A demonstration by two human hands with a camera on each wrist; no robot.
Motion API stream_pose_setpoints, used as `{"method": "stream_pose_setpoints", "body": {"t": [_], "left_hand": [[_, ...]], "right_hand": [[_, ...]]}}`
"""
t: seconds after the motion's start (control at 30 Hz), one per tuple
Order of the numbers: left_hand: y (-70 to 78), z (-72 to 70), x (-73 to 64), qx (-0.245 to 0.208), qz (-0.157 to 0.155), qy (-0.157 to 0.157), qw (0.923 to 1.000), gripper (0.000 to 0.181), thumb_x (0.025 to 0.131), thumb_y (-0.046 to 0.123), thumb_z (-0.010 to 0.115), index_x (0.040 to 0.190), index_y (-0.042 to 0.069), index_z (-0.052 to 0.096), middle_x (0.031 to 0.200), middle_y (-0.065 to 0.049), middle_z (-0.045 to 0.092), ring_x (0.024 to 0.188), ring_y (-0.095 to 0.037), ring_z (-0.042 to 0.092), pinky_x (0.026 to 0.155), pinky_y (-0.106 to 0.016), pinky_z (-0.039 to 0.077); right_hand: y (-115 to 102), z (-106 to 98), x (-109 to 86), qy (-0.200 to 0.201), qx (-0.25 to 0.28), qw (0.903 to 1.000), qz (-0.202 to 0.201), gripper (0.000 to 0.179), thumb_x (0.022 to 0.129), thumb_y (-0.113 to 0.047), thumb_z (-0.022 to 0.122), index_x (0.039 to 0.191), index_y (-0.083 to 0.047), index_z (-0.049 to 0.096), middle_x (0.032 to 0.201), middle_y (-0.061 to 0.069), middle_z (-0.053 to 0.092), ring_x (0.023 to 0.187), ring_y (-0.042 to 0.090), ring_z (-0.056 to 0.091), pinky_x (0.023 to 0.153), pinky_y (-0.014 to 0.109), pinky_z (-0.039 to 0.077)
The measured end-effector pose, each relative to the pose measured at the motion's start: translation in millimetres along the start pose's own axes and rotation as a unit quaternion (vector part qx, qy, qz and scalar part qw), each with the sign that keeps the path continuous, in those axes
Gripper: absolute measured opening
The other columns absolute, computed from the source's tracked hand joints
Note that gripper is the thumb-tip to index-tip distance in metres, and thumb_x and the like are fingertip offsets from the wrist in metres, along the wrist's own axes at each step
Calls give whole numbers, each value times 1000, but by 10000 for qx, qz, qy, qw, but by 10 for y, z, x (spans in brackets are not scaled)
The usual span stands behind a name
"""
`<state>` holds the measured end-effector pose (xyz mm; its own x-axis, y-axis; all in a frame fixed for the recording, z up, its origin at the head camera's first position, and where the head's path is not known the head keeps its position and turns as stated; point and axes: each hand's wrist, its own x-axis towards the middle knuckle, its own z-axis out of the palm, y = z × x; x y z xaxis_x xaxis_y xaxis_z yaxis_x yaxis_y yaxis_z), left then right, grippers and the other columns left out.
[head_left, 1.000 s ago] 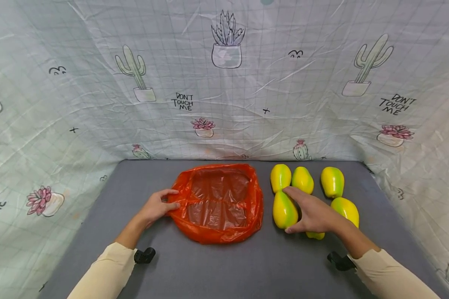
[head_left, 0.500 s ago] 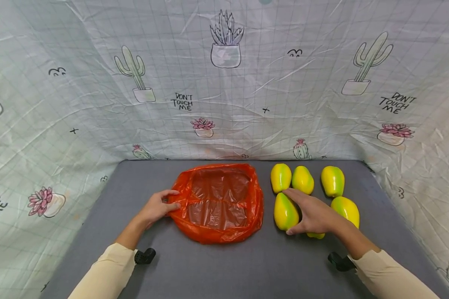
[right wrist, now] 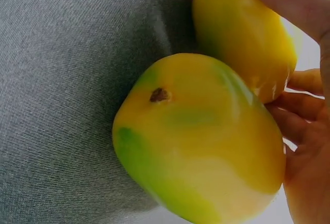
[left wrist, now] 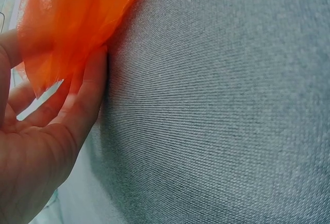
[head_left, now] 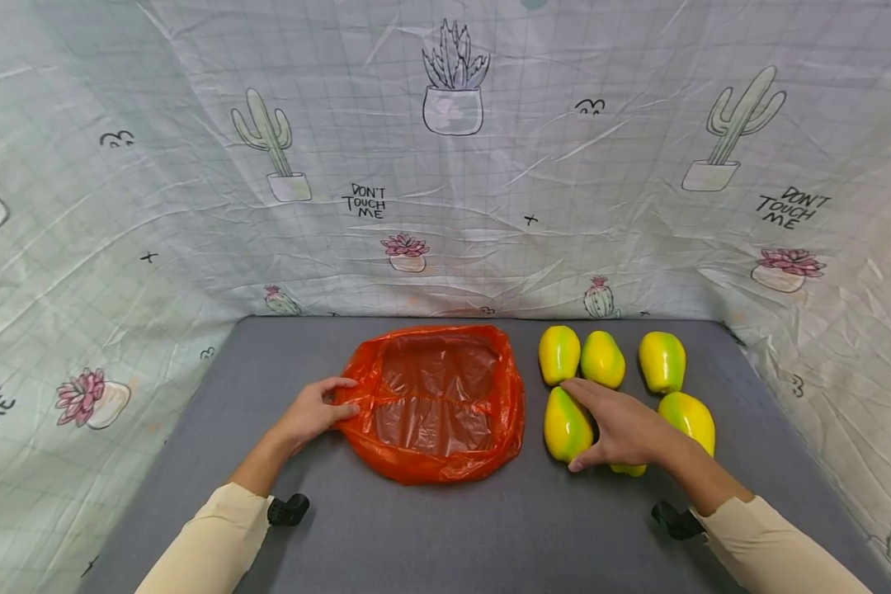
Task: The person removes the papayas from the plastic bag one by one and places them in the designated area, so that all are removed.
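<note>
My left hand [head_left: 315, 415] pinches the left rim of a red plastic bag [head_left: 408, 470]. The bag lies with its wide mouth spread upward, and I see only bare film inside. In the left wrist view, thin orange-red film [left wrist: 82, 12] passes between the thumb and fingers. My right hand [head_left: 624, 425] grips a yellow-green papaya [head_left: 567, 425], thumb at its near end and fingers at its far end. The right wrist view shows this held papaya [right wrist: 237, 33] beyond a nearer papaya [right wrist: 201, 141], which is mostly hidden under the hand in the head view.
Behind the right hand sit a left papaya [head_left: 559, 355], a middle papaya [head_left: 603, 360] and a right papaya [head_left: 662, 361]. Another papaya [head_left: 686, 417] lies beside the right wrist. A grey table [head_left: 431, 536] carries everything, with a cactus-print cloth [head_left: 490, 247] around it.
My right hand and the papaya in it have shifted slightly toward me, opening a small gap from the papaya behind. The left hand and bag stay in place.
</note>
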<state>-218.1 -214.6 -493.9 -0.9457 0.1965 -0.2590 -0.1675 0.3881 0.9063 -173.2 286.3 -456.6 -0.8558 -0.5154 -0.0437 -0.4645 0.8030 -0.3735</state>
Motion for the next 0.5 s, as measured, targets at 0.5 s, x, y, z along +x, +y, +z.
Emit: {"method": "stream_pose_setpoints", "body": {"t": [0.5], "left_hand": [[-41, -13, -2, -47, 92, -41, 9999, 58, 97, 12, 72, 147, -5, 49, 124, -25, 67, 89, -16, 67, 72, -27, 59]], "right_hand": [[-13, 12, -35, -35, -310, 9993, -183, 121, 68, -62, 90, 158, 0, 38, 163, 20, 42, 146, 44, 46, 116, 63, 39]]}}
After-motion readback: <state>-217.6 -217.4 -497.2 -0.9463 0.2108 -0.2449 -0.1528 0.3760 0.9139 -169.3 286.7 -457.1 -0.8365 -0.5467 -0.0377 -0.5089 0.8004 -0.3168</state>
